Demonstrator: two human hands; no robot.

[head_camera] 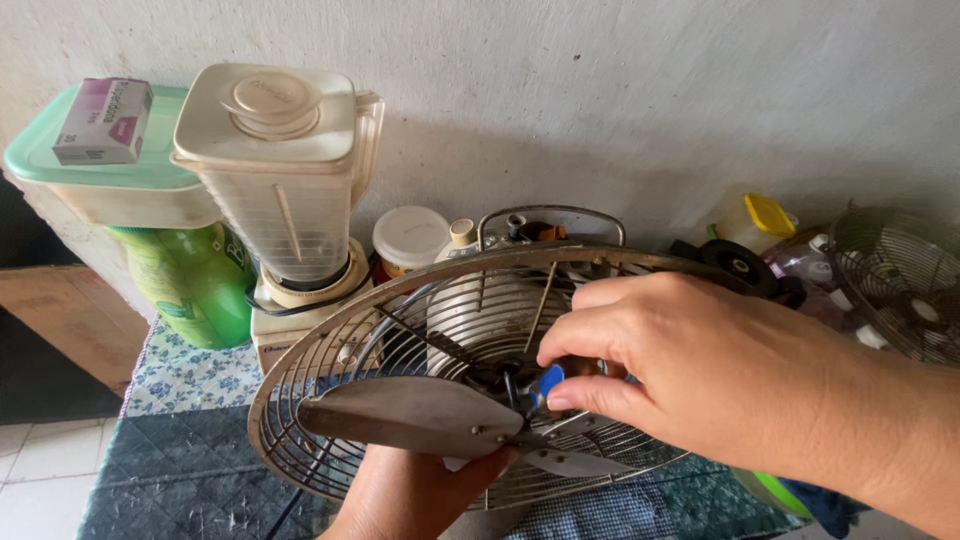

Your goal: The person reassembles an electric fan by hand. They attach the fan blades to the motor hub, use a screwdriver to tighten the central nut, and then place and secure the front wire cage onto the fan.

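Head view: our two hands work at one metal fan on the cloth-covered table.

Our right hand (690, 370) pinches a small blue-handled tool (545, 385) at the hub, while our left hand (420, 490) grips one flat steel fan blade (410, 415) from below. Behind it curves one round wire fan guard (300, 400). We count one ribbed plastic blender (285, 190), one green bottle (195, 285) and a second wire fan (900, 280) at right.

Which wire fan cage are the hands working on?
The big round cage in the middle, with metal blades in front. Both hands, left and right, are there. The other cage sits untouched at the far right.
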